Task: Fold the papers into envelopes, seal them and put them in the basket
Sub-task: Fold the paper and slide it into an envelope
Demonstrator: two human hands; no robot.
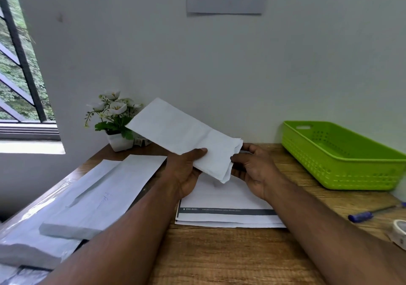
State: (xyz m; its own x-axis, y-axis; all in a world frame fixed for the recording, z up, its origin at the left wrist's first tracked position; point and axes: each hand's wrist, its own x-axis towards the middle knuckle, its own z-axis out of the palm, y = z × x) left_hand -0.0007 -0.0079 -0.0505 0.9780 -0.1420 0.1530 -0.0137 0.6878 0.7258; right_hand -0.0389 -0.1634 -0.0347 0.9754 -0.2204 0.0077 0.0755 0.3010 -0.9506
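A white folded paper (175, 131) is held up above the desk, tilted with its far end toward the flowers. My left hand (186, 170) grips it from below, thumb on top near its lower edge. My right hand (252, 168) pinches its open, layered near end. Under my hands a stack of flat printed sheets (228, 214) lies on the wooden desk (219, 254). The green plastic basket (342, 153) stands at the right against the wall; I see nothing inside it.
Several long white envelopes (98, 197) lie piled on the left of the desk. A small pot of white flowers (114, 120) stands at the back left. A blue pen (362, 215) and a roll of tape (399, 232) lie at the right edge.
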